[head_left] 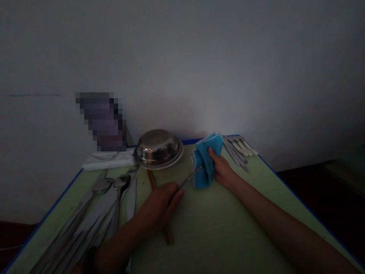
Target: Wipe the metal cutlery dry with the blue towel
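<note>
My left hand [162,203] is closed around the handle of a thin metal utensil [189,179]. The utensil's far end runs into a folded blue cloth [209,173], which hides what kind it is. My right hand [225,171] grips that cloth from the right, thumb on top, around the end of the utensil. A pair of brown chopsticks [169,236] lies on the table beneath my left hand and forearm.
An upturned metal bowl [158,142] rests on a plate at the back. Large spoons and other long cutlery [99,186] lie at left, by a white cloth [105,160]. Smaller forks and spoons [241,146] sit back right. A blurred-out upright panel [102,121] leans against the wall.
</note>
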{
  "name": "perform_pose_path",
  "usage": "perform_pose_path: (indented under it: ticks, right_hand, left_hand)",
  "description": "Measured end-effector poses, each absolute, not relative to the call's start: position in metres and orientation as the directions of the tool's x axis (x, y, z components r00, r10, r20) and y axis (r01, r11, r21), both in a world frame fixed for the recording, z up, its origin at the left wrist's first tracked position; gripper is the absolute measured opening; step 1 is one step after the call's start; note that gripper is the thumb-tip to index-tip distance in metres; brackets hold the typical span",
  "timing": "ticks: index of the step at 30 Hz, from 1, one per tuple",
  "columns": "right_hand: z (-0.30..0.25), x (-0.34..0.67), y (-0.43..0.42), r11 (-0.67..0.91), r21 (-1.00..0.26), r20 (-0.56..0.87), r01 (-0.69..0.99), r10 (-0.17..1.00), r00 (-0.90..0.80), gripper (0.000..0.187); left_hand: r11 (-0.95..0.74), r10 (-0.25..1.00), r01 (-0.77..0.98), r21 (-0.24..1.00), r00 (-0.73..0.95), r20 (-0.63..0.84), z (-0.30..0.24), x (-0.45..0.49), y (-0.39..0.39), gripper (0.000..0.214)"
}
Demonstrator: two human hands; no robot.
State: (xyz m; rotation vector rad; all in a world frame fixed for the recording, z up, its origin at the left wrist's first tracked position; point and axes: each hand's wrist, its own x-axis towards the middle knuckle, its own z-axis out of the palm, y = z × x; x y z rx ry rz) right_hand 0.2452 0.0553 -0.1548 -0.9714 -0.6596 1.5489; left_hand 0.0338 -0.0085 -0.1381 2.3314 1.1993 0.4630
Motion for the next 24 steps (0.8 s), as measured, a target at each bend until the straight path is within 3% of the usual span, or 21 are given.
perform_pose_path:
  ticks: [14,24]
  right_hand:
    - [-0.1518,0.2422,0.047,-0.1,-0.946,-0.088,-0.308,0.995,-0.051,0.04]
    - [-0.1553,0.2418,0.0521,-0.132,-0.889,-0.145,-0.439,0.989,-0.003,0.034]
  left_hand:
    - [-0.505,0.831,0.682,0.529,0.55,0.083,-0.139,0.0347,-0.0062,0.028]
    - [-0.515,0.823,0.667,0.538,0.56,0.094,-0.1354,0.0363,-0.0091,0.028]
